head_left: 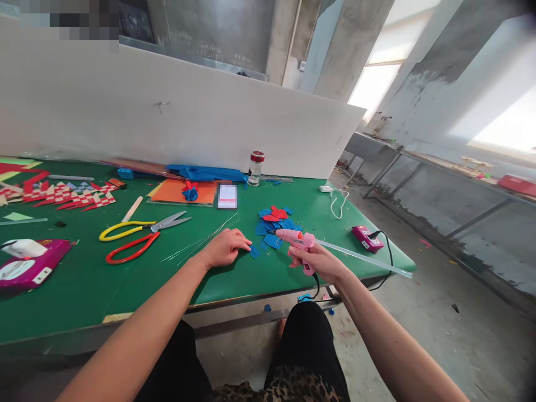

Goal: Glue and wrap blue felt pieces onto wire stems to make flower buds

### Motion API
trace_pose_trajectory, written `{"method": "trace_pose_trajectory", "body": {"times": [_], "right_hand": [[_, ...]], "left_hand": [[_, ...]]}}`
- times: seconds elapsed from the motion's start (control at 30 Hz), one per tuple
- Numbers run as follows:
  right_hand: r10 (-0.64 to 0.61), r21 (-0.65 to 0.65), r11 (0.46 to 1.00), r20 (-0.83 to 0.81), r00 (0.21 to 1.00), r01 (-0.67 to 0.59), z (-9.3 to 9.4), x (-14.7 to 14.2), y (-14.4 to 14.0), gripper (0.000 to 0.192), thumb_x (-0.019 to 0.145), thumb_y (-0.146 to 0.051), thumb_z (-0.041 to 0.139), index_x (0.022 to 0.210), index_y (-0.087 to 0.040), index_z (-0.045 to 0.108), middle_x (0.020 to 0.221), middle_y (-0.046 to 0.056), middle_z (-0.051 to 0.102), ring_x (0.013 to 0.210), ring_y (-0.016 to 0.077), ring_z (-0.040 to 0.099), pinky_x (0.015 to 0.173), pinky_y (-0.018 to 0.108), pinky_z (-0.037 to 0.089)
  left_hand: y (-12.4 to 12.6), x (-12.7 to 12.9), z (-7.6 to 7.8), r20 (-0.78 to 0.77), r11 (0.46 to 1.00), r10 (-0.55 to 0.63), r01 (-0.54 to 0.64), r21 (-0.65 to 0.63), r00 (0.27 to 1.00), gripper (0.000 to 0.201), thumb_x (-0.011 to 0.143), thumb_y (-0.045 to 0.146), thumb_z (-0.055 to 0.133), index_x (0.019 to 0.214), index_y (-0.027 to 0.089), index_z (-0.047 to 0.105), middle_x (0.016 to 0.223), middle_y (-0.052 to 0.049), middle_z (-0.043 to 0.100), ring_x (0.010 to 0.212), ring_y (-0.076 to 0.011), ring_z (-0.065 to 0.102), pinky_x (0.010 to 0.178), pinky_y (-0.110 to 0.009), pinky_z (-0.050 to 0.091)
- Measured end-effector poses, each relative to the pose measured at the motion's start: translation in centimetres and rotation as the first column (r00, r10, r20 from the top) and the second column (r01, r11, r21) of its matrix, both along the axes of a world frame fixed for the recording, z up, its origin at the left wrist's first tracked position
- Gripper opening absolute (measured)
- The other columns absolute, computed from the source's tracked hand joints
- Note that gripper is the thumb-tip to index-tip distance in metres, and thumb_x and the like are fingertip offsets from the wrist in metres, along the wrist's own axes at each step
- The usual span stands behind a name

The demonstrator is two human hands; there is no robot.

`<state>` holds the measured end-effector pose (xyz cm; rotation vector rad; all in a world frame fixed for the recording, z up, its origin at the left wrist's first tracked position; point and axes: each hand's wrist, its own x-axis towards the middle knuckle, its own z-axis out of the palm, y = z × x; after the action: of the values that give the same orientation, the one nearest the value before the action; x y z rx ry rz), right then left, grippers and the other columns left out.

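Observation:
In my right hand (312, 261) is a pink hot glue gun (298, 239), with a long clear glue stick (364, 258) sticking out of its back. Its nozzle points left, over a pile of blue paper petals (272, 226). Red petals (276, 213) lie on top of that pile. My left hand (226, 247) rests on the green table, its fingers closed at the edge of a small blue petal (254, 252). Thin wires (205, 240) lie partly beneath or beside this hand. Farther left are large scissors (146, 231) with one yellow and one red handle.
A glass jar (255, 168) with a red lid stands by the white board (188, 111). Left of it are a phone (226, 196) and orange sheets (167, 191). Purple power strips (368, 239) sit at right and far left. A black cord hangs below the table edge.

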<state>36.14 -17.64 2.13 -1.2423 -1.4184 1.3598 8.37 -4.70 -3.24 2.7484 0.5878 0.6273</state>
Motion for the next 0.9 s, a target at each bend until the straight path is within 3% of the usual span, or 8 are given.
{"method": "trace_pose_trajectory", "body": {"times": [0.13, 0.27, 0.37, 0.5, 0.63, 0.77, 0.83, 0.9], "right_hand": [[-0.029, 0.038, 0.999, 0.069, 0.997, 0.027, -1.2, 0.4, 0.4, 0.043, 0.086, -0.049, 0.066, 0.123, -0.029, 0.066, 0.091, 0.004, 0.067, 0.07, 0.0139, 0.061, 0.062, 0.026, 0.054], [-0.061, 0.024, 0.998, 0.148, 0.987, 0.058, -1.7, -0.4, 0.8, 0.043, 0.083, -0.056, 0.065, 0.112, -0.023, 0.07, 0.073, 0.002, 0.066, 0.059, 0.0142, 0.061, 0.052, 0.026, 0.052], [-0.086, 0.003, 0.996, 0.088, 0.992, 0.086, -1.9, -1.2, 1.0, 0.042, 0.082, -0.06, 0.063, 0.096, -0.021, 0.071, 0.069, 0.0, 0.064, 0.049, 0.0106, 0.055, 0.054, 0.03, 0.055], [-0.146, -0.065, 0.988, -0.061, 0.987, 0.142, -1.7, -1.7, 0.9, 0.045, 0.08, -0.062, 0.064, 0.075, -0.018, 0.066, 0.072, 0.001, 0.063, 0.053, 0.0098, 0.056, 0.06, 0.03, 0.057], [-0.221, -0.069, 0.975, -0.225, 0.949, 0.211, -1.6, -1.5, 0.6, 0.05, 0.076, -0.066, 0.067, 0.078, -0.016, 0.065, 0.079, 0.002, 0.063, 0.06, 0.0103, 0.059, 0.067, 0.029, 0.056], [-0.258, -0.013, 0.964, -0.265, 0.929, 0.264, -1.3, -1.4, -0.3, 0.045, 0.075, -0.062, 0.07, 0.077, -0.017, 0.066, 0.075, 0.001, 0.06, 0.061, 0.0101, 0.054, 0.067, 0.028, 0.054], [-0.218, 0.045, 0.971, -0.251, 0.943, 0.237, -1.2, -1.4, -1.0, 0.038, 0.075, -0.054, 0.074, 0.091, -0.02, 0.07, 0.081, 0.001, 0.063, 0.066, 0.0116, 0.054, 0.07, 0.029, 0.053], [-0.154, 0.117, 0.976, -0.22, 0.963, 0.182, -1.1, -1.4, -1.8, 0.044, 0.075, -0.044, 0.076, 0.114, -0.025, 0.068, 0.1, 0.003, 0.066, 0.074, 0.0135, 0.055, 0.072, 0.029, 0.052]], "left_hand": [[0.0, 0.0, 0.2, -0.023, 1.0, 0.003, -0.003, 0.008, 1.0, 0.048, 0.072, -0.003, 0.048, 0.099, 0.027, 0.075, 0.113, 0.001, 0.074, 0.105, -0.0183, 0.061, 0.087, -0.035, 0.044], [-0.1, 0.0, 0.5, -0.026, 1.0, -0.002, 0.002, 0.019, 1.0, 0.047, 0.072, -0.001, 0.047, 0.099, 0.027, 0.074, 0.112, 0.001, 0.074, 0.104, -0.0186, 0.061, 0.086, -0.036, 0.045], [0.0, -0.1, 0.4, -0.011, 1.0, -0.004, 0.004, 0.029, 1.0, 0.048, 0.071, -0.002, 0.048, 0.098, 0.027, 0.075, 0.111, 0.001, 0.074, 0.104, -0.019, 0.062, 0.087, -0.036, 0.046], [0.1, -0.1, 0.1, 0.024, 1.0, -0.012, 0.011, 0.026, 1.0, 0.048, 0.07, -0.003, 0.048, 0.097, 0.027, 0.074, 0.108, -0.001, 0.075, 0.103, -0.0188, 0.063, 0.09, -0.037, 0.047], [-0.1, -0.2, 0.6, 0.083, 1.0, -0.005, 0.002, 0.032, 0.997, 0.044, 0.073, 0.0, 0.048, 0.101, 0.024, 0.073, 0.115, -0.004, 0.073, 0.103, -0.0194, 0.063, 0.091, -0.039, 0.049], [-1.2, -0.5, 3.2, 0.182, 0.998, 0.058, -0.062, 0.015, 0.982, 0.037, 0.08, 0.009, 0.05, 0.109, 0.022, 0.07, 0.119, -0.006, 0.071, 0.107, -0.0201, 0.062, 0.095, -0.039, 0.049], [-2.5, -0.4, 4.8, 0.222, 0.996, 0.091, -0.088, -0.024, 0.971, 0.033, 0.085, 0.014, 0.049, 0.109, 0.022, 0.07, 0.117, -0.005, 0.071, 0.107, -0.0197, 0.062, 0.097, -0.038, 0.048], [-4.7, 0.0, 5.9, 0.257, 0.988, 0.131, -0.104, -0.117, 0.958, 0.031, 0.088, 0.018, 0.048, 0.108, 0.023, 0.071, 0.114, -0.004, 0.072, 0.106, -0.0195, 0.063, 0.097, -0.037, 0.048]]}}
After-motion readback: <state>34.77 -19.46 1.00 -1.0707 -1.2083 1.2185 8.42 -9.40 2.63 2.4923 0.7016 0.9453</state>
